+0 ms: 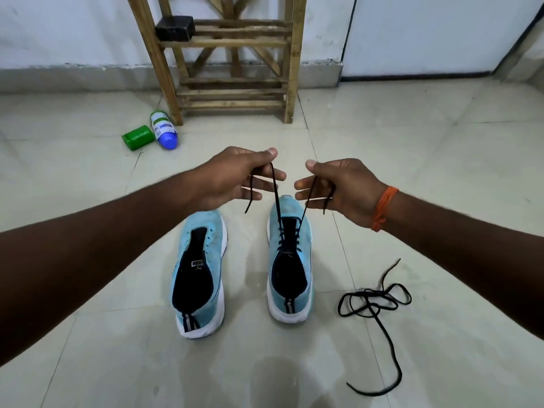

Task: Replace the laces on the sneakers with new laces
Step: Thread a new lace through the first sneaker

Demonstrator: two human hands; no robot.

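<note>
One end of a dark lace (pixel 276 198) is pinched by the left hand (pixel 235 178), the other by the right hand (pixel 338 187). Both strands are drawn up from the eyelets of the right sneaker (pixel 290 278). The left sneaker (pixel 200 275) stands beside it, unlaced. A loose lace (pixel 374 301) lies further right. Judged: right sneaker in hand; threading or unthreading cannot be told. Next, each tip must be worked through single eyelets.

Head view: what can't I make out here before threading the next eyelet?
Head view throughout:
- Laced sneaker eyelets: dark lace on a dark ground, crossings too small to count.
- Unlaced sneaker toe tip: partly covered by the left hand.
- Lace's path through the right hand: hidden behind its fingers.
- Bottle label: too small.
- Wooden rack top: cut off by the upper edge.
</note>
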